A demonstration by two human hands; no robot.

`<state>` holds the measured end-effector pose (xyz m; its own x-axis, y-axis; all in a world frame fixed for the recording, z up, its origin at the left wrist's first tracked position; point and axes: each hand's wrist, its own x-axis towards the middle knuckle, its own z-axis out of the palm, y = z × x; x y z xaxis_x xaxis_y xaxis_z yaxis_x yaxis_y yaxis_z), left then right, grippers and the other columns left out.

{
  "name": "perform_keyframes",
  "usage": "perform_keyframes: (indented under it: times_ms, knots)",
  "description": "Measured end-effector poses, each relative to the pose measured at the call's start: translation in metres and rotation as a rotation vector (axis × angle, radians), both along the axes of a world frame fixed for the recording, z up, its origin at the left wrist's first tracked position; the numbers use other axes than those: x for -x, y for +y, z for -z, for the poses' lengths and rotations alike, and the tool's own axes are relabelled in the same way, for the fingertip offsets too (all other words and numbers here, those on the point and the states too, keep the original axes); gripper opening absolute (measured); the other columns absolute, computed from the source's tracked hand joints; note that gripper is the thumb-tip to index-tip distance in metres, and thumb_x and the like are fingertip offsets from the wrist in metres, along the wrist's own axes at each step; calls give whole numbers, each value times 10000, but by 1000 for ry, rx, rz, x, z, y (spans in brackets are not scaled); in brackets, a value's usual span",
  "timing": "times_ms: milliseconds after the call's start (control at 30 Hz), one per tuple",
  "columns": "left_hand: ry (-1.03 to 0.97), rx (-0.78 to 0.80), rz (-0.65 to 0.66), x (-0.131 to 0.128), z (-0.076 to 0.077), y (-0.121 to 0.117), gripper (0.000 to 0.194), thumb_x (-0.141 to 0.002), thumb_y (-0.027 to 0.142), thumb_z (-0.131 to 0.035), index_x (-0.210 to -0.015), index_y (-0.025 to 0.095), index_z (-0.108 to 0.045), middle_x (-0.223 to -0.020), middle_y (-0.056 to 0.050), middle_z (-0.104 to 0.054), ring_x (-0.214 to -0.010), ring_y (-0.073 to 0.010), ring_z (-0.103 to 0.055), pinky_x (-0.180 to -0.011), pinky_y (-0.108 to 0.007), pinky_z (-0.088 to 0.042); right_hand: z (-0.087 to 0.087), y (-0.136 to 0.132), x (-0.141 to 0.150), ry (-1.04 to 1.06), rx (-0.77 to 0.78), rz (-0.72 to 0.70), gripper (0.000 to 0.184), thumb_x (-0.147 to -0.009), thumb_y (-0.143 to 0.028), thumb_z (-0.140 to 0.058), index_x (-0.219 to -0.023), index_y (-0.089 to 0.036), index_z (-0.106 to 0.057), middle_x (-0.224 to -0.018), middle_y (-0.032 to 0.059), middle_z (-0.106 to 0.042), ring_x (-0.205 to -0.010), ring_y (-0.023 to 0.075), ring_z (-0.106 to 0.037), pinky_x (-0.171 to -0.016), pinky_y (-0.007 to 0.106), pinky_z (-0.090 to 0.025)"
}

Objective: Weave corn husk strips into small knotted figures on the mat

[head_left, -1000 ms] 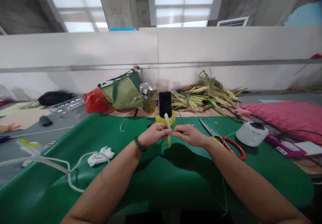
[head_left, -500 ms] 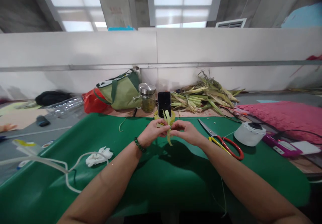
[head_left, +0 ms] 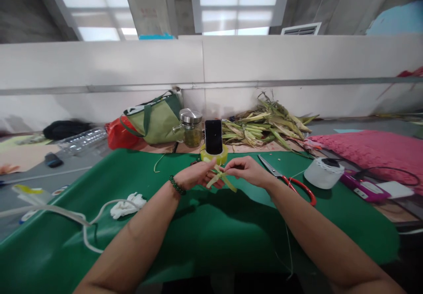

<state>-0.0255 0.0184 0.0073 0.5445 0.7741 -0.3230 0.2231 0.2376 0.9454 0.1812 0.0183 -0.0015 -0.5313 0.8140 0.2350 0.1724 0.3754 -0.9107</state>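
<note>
Pale green strips of corn husk (head_left: 216, 178), crossed and gathered at the middle, lie across the fingers of my left hand (head_left: 194, 175). That hand is turned partly palm up, with its thumb raised beside the strips, and it holds them. Just to the right, my right hand (head_left: 246, 170) has its fingertips pinched together near the crossing; what is between them is too small to make out. A thin thread (head_left: 289, 241) hangs below my right forearm. Behind my hands a phone (head_left: 213, 137) stands upright against a yellow-green roll (head_left: 222, 155).
Red-handled scissors (head_left: 302, 190) and a white thread spool (head_left: 324, 175) lie right on the green mat (head_left: 211, 237). A husk pile (head_left: 267, 124), glass jar (head_left: 191, 131) and green bag (head_left: 158, 120) line the back. Crumpled tissue (head_left: 127, 206) and a white cable (head_left: 82, 220) are left.
The husk strips have tipped from upright to lying crosswise over my left fingers. My left hand has opened its grip somewhat and rolled palm up; my right fingertips stay pinched close by.
</note>
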Motion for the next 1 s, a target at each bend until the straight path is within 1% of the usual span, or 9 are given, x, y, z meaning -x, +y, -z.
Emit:
perform_keyframes:
  times_ms: [133, 267, 400, 567, 667, 767, 900, 933, 1000]
  knots:
    - [78, -155, 43, -7, 10, -1, 482, -604, 572, -744, -720, 106, -705, -667, -91, -706, -621, -155, -636, -548, -224, -447, 10, 4, 4, -39, -32, 6, 182, -733, -318, -674, -811, -155, -684, -683, 6, -621, -605, 111, -509, -537, 227, -371]
    - [61, -168, 30, -8, 10, -2, 415, -631, 514, -748, -756, 120, -704, -660, -57, -691, -631, -139, -636, -575, -220, -461, 14, 5, 6, 19, -34, 46, 218, -724, -313, -681, -876, -164, -636, -696, -4, -607, -610, 112, -524, -544, 227, -391]
    - [11, -227, 92, -3, 3, -2, 378, -635, 491, -760, -686, 122, -703, -592, -24, -646, -550, -104, -585, -537, -206, -447, 10, 2, 6, 139, -13, 55, 215, -715, -285, -685, -857, -180, -563, -677, -21, -586, -600, 105, -532, -572, 236, -421]
    - [-15, -231, 183, 3, -3, -1, 356, -643, 474, -766, -688, 123, -729, -575, -23, -639, -544, -107, -576, -560, -226, -475, 9, 1, 6, 155, -13, 82, 275, -680, -313, -733, -827, -189, -535, -665, -25, -576, -596, 108, -541, -577, 246, -439]
    - [9, -227, 176, 4, -2, -1, 372, -619, 495, -773, -672, 130, -734, -595, -35, -662, -524, -103, -576, -512, -206, -450, 11, 5, 4, 147, -24, 101, 316, -661, -360, -755, -792, -191, -523, -644, -30, -556, -571, 103, -521, -548, 238, -422]
    - [-27, -208, 80, 4, 0, 0, 372, -598, 495, -786, -650, 132, -727, -640, -54, -689, -537, -116, -604, -498, -203, -451, 11, 12, -1, 125, -53, 167, 337, -665, -425, -739, -771, -189, -524, -632, -29, -537, -545, 101, -485, -524, 238, -400]
    - [-139, -129, -223, -1, 5, 3, 326, -611, 417, -804, -708, 118, -718, -692, -71, -712, -563, -137, -642, -538, -225, -488, 9, 21, -11, 168, -224, 505, 346, -732, -523, -635, -732, -188, -547, -660, 2, -544, -597, 126, -475, -574, 261, -401]
    - [-174, -112, -288, -3, 6, 4, 314, -619, 397, -805, -722, 115, -713, -696, -75, -714, -568, -140, -646, -551, -234, -497, 9, 21, -12, 158, -245, 539, 365, -766, -543, -585, -693, -188, -545, -644, 8, -539, -603, 132, -473, -585, 265, -399]
    - [-227, -106, -367, -7, 9, 5, 301, -629, 376, -802, -732, 111, -703, -684, -72, -709, -567, -139, -640, -564, -244, -503, 10, 18, -8, 67, -231, 461, 441, -821, -567, -491, -606, -184, -534, -607, 16, -528, -596, 137, -467, -585, 269, -388]
